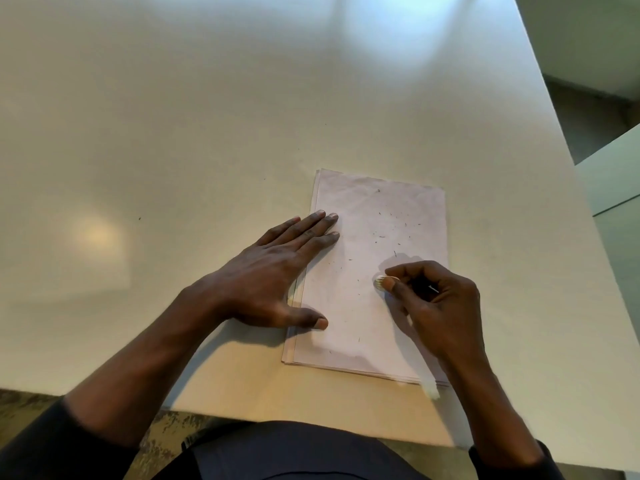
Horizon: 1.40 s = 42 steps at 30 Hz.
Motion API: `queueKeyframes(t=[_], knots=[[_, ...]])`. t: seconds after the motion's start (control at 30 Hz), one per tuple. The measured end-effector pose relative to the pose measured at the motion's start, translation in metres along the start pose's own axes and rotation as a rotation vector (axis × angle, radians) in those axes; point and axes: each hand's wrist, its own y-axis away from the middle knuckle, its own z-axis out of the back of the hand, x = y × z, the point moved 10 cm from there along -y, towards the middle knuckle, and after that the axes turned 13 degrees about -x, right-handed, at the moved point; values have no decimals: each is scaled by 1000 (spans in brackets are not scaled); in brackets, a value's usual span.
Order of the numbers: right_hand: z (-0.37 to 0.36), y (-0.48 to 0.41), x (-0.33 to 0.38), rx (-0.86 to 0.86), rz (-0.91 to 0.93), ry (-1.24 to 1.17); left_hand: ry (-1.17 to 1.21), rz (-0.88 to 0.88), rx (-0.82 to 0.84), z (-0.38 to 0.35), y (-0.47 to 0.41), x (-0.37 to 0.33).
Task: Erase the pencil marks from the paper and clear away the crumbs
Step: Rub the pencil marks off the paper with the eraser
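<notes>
My left hand (pixel 277 271) flat, fingers straight, pressing the paper (pixel 374 271) stack's left edge on the bench (pixel 173 133), my right hand (pixel 433 303) pinching a small eraser (pixel 378 282) against the sheet, dark crumbs (pixel 384 235) scattered above it

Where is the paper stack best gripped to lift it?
Probably its near left corner, pinched from the person's side. The paper stack lies flat on the table, but there the sheet edges are stepped and free; the left hand presses its left edge farther up, and the right hand, holding the eraser, covers the near right.
</notes>
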Motion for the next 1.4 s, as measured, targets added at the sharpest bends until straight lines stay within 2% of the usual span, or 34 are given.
queueKeyframes(t=[0.33,0.6,0.7,0.83,1.0,1.17,1.33,1.4], knots=[[-8,-8,-2,45,-58,5,-102,27,33,10,-15,18],[-74,-23,57,234,276,97,-71,17,30,4,-14,23],[-85,-27,61,277,309,162,-72,17,37,1,-15,24],[-94,-26,56,489,294,210,-79,25,60,-2,-15,27],[-91,-36,63,358,278,193,-82,31,67,-3,-16,27],[-94,-11,56,609,269,201,-94,45,94,-2,-16,27],[-85,-9,60,470,266,159,-99,56,123,-3,-15,26],[-83,0,57,491,258,159,-95,63,138,-4,-15,27]])
